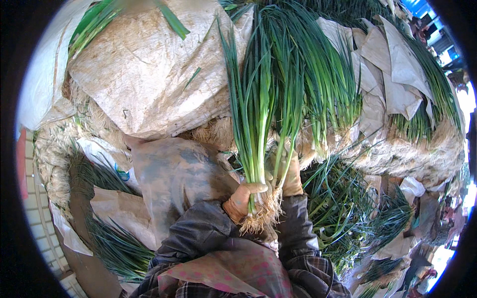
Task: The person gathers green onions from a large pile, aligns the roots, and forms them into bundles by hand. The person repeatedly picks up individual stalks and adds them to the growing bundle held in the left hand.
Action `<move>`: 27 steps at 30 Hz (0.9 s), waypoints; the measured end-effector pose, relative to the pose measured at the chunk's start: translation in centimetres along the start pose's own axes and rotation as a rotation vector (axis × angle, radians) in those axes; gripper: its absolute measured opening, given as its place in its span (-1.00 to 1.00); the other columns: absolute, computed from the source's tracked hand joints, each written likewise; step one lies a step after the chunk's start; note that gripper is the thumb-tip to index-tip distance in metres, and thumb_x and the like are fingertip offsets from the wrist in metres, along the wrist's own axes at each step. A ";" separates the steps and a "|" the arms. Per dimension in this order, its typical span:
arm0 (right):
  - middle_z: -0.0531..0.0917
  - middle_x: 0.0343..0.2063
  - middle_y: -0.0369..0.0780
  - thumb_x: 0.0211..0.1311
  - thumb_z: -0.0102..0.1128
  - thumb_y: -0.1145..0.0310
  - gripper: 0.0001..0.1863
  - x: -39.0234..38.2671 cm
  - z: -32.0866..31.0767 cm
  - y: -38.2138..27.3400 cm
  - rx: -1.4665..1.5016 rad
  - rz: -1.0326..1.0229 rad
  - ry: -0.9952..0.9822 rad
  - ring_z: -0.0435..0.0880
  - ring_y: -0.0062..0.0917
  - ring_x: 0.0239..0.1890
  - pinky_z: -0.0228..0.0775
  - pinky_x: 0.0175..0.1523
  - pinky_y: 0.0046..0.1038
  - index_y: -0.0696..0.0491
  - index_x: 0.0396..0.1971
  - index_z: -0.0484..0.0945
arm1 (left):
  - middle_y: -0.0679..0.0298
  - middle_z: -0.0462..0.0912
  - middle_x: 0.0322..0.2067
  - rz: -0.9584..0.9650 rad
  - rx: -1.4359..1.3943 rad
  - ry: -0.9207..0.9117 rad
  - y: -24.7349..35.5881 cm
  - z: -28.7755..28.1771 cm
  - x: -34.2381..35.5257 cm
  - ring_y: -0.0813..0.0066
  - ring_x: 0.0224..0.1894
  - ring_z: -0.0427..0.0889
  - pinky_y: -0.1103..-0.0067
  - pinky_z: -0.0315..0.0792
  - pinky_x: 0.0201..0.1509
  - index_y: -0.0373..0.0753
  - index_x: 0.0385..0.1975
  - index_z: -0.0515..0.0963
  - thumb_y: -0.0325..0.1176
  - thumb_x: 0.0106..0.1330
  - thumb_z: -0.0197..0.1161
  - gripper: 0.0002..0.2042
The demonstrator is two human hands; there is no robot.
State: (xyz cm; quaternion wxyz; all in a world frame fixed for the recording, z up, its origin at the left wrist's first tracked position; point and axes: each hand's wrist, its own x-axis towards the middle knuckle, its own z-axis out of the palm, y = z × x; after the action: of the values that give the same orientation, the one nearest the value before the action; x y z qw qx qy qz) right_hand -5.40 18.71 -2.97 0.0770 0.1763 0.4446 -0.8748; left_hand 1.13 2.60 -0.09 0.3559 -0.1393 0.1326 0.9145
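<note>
My left hand (239,201) is closed around the white lower stems of a bunch of green onions (259,119), thumb across the front. Pale, stringy roots (263,214) hang below that grip, and the long green leaves point away from me. Just to the right, my right hand (293,174) is closed at the lower stalks of a few green onions (284,166) beside the bunch. Those stalks partly cover its fingers. Both hands look gloved in tan. Behind them, a thick row of green onions (318,84) lies with roots toward me.
A dirty whitish sheet (159,64) covers the pile at upper left. Loose green leaves (338,213) heap up on the right. More green onions (117,243) lie at lower left, near brown paper (124,211). Folded pale sheets (392,64) drape over the pile at far right.
</note>
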 end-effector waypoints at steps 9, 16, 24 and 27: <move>0.70 -0.47 -0.20 0.27 0.03 0.19 -0.76 -14.5 -13.5 7.2 -1.848 -0.294 -0.372 0.68 -0.21 -0.42 0.48 -0.47 -0.30 -0.04 -0.23 0.63 | 0.14 0.57 -0.40 0.049 0.126 0.140 -0.8 -0.3 0.7 0.26 -0.34 0.60 0.36 0.55 -0.22 -0.28 -0.07 0.41 -0.49 0.09 0.14 -0.65; 0.58 0.05 -0.22 0.30 0.12 0.10 -0.46 -15.8 -11.5 1.6 -1.697 -0.003 -0.392 0.61 -0.48 0.00 0.43 0.06 -0.50 -0.08 0.25 0.36 | 0.11 0.60 -0.29 -0.020 -0.020 0.106 -0.9 0.7 0.5 0.25 -0.26 0.64 0.36 0.56 -0.12 -0.29 -0.10 0.43 -0.58 0.09 0.16 -0.68; 0.62 -0.55 -0.32 0.40 0.01 0.03 -0.53 -3.0 1.2 -0.5 -0.907 -0.103 0.135 0.53 -0.58 -0.61 0.38 -0.53 -0.52 0.01 0.16 0.45 | 0.23 0.61 -0.50 -0.083 0.482 0.337 -0.1 -0.9 0.8 0.37 -0.52 0.61 0.48 0.53 -0.46 -0.32 -0.19 0.55 -0.39 0.18 0.25 -0.77; 0.63 -0.44 0.06 0.44 -0.08 0.07 -0.55 -3.7 1.4 0.1 -1.296 -0.295 0.092 0.66 -0.18 -0.39 0.44 -0.33 -0.29 0.19 -0.05 0.51 | 0.20 0.64 -0.48 -0.167 0.370 0.255 0.1 -1.1 0.8 0.34 -0.51 0.64 0.46 0.55 -0.45 -0.32 -0.17 0.55 -0.31 0.22 0.23 -0.74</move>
State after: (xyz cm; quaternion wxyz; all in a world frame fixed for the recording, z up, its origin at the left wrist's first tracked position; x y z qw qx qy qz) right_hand -2.24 17.47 -0.92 0.0279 0.0690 0.9028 -0.4235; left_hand 0.69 2.63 -1.34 0.4302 -0.1963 0.3299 0.8171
